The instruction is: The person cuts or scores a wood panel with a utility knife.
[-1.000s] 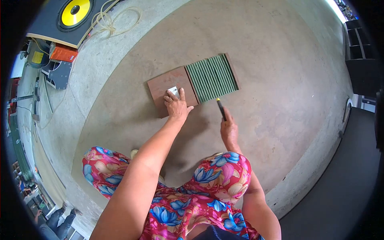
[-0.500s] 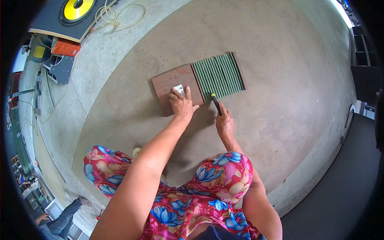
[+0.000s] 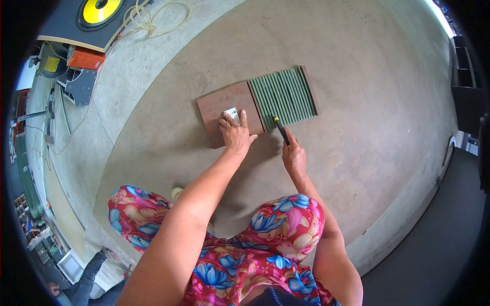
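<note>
A flat brown panel (image 3: 217, 109) lies on the floor, joined to a section of narrow green slats (image 3: 283, 97) with a brown strip at its far right end. My left hand (image 3: 236, 135) rests on the brown panel with its fingers spread. Its fingertips touch a small white card or label (image 3: 232, 113). My right hand (image 3: 294, 155) is closed around a slim black tool with a yellow end (image 3: 282, 131). That yellow end is over the near edge of the green slats. The tool's exact kind cannot be made out.
A dark board with a yellow-centred speaker cone (image 3: 99, 10) is at the upper left, near a coiled pale hose (image 3: 148, 23) and an orange box (image 3: 86, 58). Another person's leg (image 3: 92, 270) shows at the lower left. A dark surface (image 3: 429, 224) borders the right.
The view has shifted slightly. The tool in my right hand is tilted more, and that hand sits a little lower and further right. My left hand stays on the brown panel.
</note>
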Tool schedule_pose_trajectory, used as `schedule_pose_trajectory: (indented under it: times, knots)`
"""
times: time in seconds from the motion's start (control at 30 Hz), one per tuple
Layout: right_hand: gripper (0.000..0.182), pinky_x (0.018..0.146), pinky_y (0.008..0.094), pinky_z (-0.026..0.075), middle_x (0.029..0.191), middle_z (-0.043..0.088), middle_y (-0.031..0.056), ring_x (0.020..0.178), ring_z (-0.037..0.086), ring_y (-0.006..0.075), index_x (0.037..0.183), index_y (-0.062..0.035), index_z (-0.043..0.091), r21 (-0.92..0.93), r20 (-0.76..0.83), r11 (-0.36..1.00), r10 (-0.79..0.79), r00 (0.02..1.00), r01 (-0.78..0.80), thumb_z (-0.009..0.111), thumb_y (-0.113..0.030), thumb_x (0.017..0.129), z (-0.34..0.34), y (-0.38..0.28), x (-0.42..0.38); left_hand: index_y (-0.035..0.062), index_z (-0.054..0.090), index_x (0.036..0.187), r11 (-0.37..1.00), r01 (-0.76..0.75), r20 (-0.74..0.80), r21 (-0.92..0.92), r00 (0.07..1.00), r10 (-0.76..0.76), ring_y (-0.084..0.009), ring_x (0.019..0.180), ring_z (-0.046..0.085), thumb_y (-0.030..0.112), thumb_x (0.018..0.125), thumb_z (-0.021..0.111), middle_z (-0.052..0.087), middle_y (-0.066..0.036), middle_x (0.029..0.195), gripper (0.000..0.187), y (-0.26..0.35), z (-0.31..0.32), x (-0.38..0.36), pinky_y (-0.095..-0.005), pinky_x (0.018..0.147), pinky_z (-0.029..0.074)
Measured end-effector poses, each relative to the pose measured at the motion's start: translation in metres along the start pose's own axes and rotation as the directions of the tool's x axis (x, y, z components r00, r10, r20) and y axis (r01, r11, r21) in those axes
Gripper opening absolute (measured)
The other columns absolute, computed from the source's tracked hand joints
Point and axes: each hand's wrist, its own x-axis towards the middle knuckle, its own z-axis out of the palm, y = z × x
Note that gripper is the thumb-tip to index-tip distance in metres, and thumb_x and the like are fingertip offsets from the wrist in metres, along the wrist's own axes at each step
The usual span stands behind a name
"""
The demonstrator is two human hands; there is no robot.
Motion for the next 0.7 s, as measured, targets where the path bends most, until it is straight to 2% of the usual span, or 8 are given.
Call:
schedule_pose_trajectory:
  times: [0.17, 0.27, 0.37, 0.47, 0.57, 0.7]
  knots:
    - [0.043, 0.068, 0.0453, 0.045, 0.090, 0.058, 0.0228, 0.081, 0.057, 0.0392, 0.120, -0.0132, 0.044, -0.077, 0.100, 0.994, 0.085, 0.991, -0.078, 0.048, -0.006, 0.078, -0.012, -0.011, 0.007, 0.0144, 0.028, 0.134, 1.000, 0.003, -0.001, -0.009, 1.000, -0.003, -0.0477, 0.108, 0.038, 0.057, 0.065, 0.062, 0.029, -0.036, 0.125, 0.087, 0.003, -0.001, 0.000, -0.0464, 0.088, 0.037]
    - [0.044, 0.068, 0.0460, 0.045, 0.086, 0.059, 0.0239, 0.080, 0.057, 0.0397, 0.120, -0.0114, 0.043, -0.093, 0.109, 0.991, 0.103, 0.989, -0.093, 0.047, -0.005, 0.077, -0.008, -0.011, 0.009, 0.0143, 0.028, 0.134, 1.000, 0.008, 0.005, -0.012, 1.000, -0.008, -0.0482, 0.108, 0.038, 0.057, 0.065, 0.062, 0.029, -0.036, 0.125, 0.087, 0.001, 0.001, 0.000, -0.0467, 0.088, 0.037]
    - [0.043, 0.068, 0.0467, 0.044, 0.083, 0.059, 0.0234, 0.079, 0.056, 0.0401, 0.120, -0.0115, 0.042, -0.087, 0.066, 0.993, 0.090, 0.994, -0.084, 0.045, -0.006, 0.078, -0.006, -0.020, 0.014, 0.0141, 0.027, 0.134, 0.999, 0.004, 0.001, -0.032, 1.000, -0.004, -0.0485, 0.108, 0.037, 0.057, 0.066, 0.062, 0.028, -0.037, 0.125, 0.087, 0.002, 0.002, -0.001, -0.0469, 0.089, 0.037]
    - [0.043, 0.065, 0.0476, 0.043, 0.082, 0.058, 0.0248, 0.077, 0.055, 0.0412, 0.123, -0.0118, 0.039, -0.080, 0.046, 0.997, -0.006, 0.999, 0.010, 0.047, -0.009, 0.080, 0.007, -0.017, 0.043, 0.0141, 0.027, 0.134, 0.999, 0.010, -0.009, -0.048, 1.000, -0.011, -0.0485, 0.108, 0.037, 0.055, 0.066, 0.062, 0.027, -0.037, 0.125, 0.088, 0.001, 0.005, 0.001, -0.0471, 0.089, 0.036]
    - [0.043, 0.066, 0.0471, 0.043, 0.082, 0.059, 0.0234, 0.079, 0.056, 0.0390, 0.122, -0.0119, 0.040, -0.113, 0.062, 0.992, -0.045, 0.997, 0.052, 0.042, -0.007, 0.079, 0.007, -0.030, 0.079, 0.0135, 0.026, 0.134, 0.999, 0.005, 0.008, -0.052, 1.000, -0.005, -0.0484, 0.108, 0.037, 0.054, 0.066, 0.063, 0.027, -0.037, 0.126, 0.088, 0.001, 0.003, 0.000, -0.0472, 0.089, 0.036]
    - [0.042, 0.064, 0.0471, 0.043, 0.082, 0.059, 0.0234, 0.077, 0.057, 0.0387, 0.123, -0.0123, 0.039, -0.131, 0.074, 0.989, -0.057, 0.996, 0.066, 0.041, -0.008, 0.081, -0.002, -0.038, 0.076, 0.0120, 0.026, 0.134, 0.999, 0.000, 0.015, -0.049, 1.000, 0.001, -0.0484, 0.108, 0.037, 0.053, 0.066, 0.063, 0.027, -0.037, 0.126, 0.087, 0.001, -0.001, -0.001, -0.0472, 0.089, 0.036]
